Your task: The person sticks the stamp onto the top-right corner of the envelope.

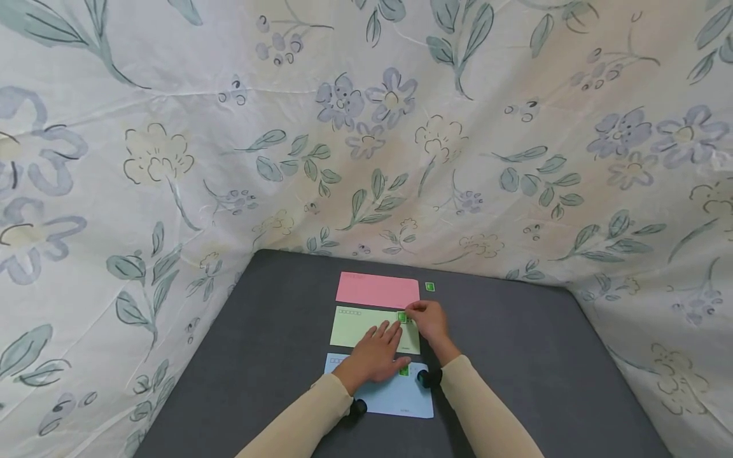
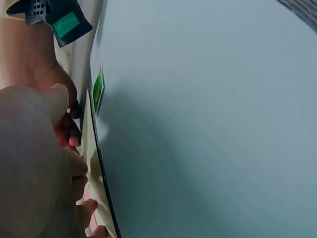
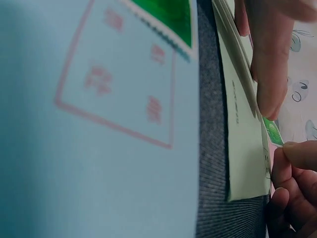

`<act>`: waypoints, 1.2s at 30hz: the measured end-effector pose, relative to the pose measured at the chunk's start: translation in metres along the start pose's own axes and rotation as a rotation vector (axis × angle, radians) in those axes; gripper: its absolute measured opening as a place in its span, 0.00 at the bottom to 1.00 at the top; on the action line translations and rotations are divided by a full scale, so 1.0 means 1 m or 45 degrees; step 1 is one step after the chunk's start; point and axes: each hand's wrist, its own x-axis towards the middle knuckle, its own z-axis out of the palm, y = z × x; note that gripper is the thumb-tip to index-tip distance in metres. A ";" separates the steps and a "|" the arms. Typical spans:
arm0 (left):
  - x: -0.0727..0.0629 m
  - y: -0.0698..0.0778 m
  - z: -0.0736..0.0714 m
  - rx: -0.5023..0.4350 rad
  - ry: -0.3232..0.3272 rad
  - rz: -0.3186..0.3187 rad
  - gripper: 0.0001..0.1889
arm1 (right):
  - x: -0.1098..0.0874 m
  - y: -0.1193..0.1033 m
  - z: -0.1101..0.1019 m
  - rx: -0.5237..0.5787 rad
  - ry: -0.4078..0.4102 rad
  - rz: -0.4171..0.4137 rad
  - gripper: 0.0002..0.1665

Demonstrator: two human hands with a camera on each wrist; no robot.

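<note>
My right hand [image 1: 429,320] pinches a small green stamp [image 3: 272,133] by its edge, between thumb and fingertip, at the upper right corner of the light green envelope [image 1: 362,326]. My left hand [image 1: 376,355] lies with fingers extended across the green envelope and the blue envelope [image 1: 395,401], covering part of both. A left fingertip touches the stamp opposite the pinch, as the right wrist view shows. Another green stamp [image 1: 404,370] is at the blue envelope's upper right, partly beneath the left thumb; beside it a printed red square [image 3: 114,74] shows in the right wrist view.
A pink envelope [image 1: 378,289] lies farthest back, in line with the other two. Just right of it a loose green stamp [image 1: 430,287] lies on the dark table [image 1: 515,356]. Floral cloth [image 1: 366,159] hangs behind and along the sides.
</note>
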 end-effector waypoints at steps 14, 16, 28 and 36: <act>0.002 0.001 0.001 0.025 0.007 -0.034 0.41 | 0.002 0.001 0.001 -0.020 -0.008 -0.013 0.03; 0.002 0.001 0.000 0.025 0.008 -0.035 0.41 | 0.002 0.000 0.001 -0.017 -0.008 -0.014 0.03; 0.002 0.001 -0.005 0.022 -0.034 -0.041 0.41 | 0.001 0.003 0.000 0.008 0.020 -0.021 0.05; 0.001 0.001 -0.009 -0.023 -0.041 -0.040 0.42 | 0.000 0.002 -0.004 -0.112 -0.027 -0.086 0.05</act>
